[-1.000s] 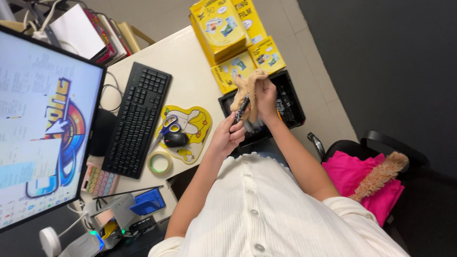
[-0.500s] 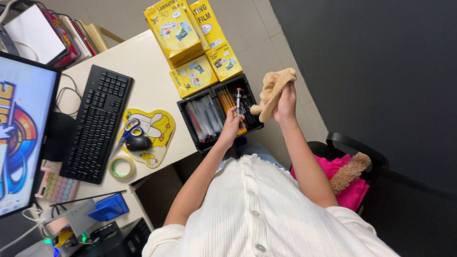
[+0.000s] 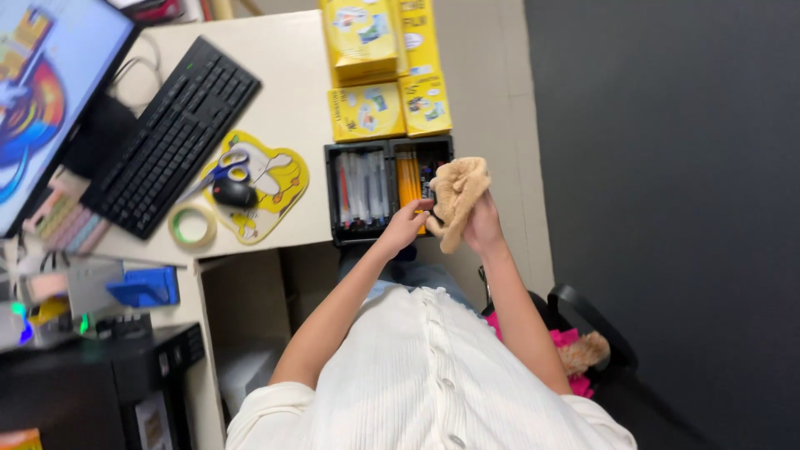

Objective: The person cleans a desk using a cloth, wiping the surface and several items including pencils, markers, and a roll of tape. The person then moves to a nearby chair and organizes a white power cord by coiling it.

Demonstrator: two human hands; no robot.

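Now my right hand [image 3: 482,223] holds the tan cloth [image 3: 457,196], fingers closed on it, over the black tray [image 3: 333,193] at the surface's front edge; my left hand [image 3: 406,225] reaches among the pens, its grip unclear. Wiping seems unfinished.

Fuzzy tan cloth [image 3: 457,196], matt black plastic tray [image 3: 333,200], glossy yellow boxes [image 3: 364,112]

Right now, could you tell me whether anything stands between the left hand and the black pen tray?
Nothing visible does. The left hand is already at the near edge of the black pen tray. The right hand holds a tan cloth beside it, off to the right.
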